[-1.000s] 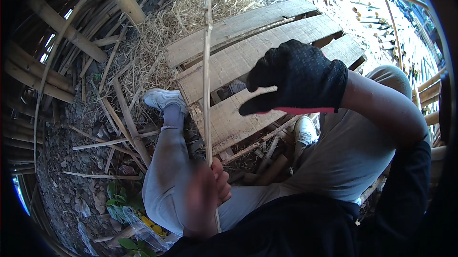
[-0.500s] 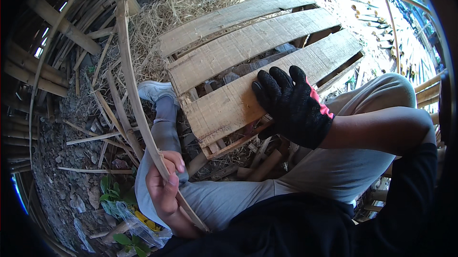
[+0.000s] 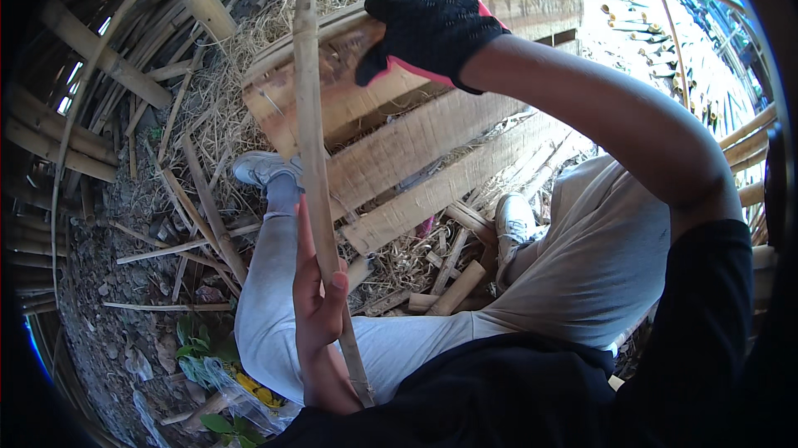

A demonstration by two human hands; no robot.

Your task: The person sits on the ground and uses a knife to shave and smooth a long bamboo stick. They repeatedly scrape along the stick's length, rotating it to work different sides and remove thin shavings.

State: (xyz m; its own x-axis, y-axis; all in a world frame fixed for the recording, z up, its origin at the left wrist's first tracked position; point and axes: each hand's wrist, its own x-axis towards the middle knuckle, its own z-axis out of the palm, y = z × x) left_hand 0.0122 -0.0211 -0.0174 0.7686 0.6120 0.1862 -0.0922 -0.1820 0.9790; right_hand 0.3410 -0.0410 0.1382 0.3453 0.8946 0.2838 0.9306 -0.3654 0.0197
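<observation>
The bare left hand has its thumb laid over a long bamboo strip and its fingers stretched almost straight along the strip's left side, a light pinch against the palm rather than a full fist; that is probably enough because the near end reaches down to the lap, where the body may help steady it. The strip runs from there to the far edge of the view, passing in front of the left end of a slatted wooden frame, with which I cannot tell whether it touches. The right hand, in a black glove with red trim, has its fingers curled over the far part of that frame and its thumb on the nearer side, gripping the wood; the glove likely guards against splinters and rough edges. The frame looks tilted, seemingly borne up by this grip. It lies between the left shoe and the right shoe, the legs spread around it, perhaps so both hands reach it from a seat. Nearer than the frame, short bamboo pieces lie between the legs. Beyond the left leg, loose slats cross on the ground, with a clear plastic bag nearer; straw covers the ground on the far left.
</observation>
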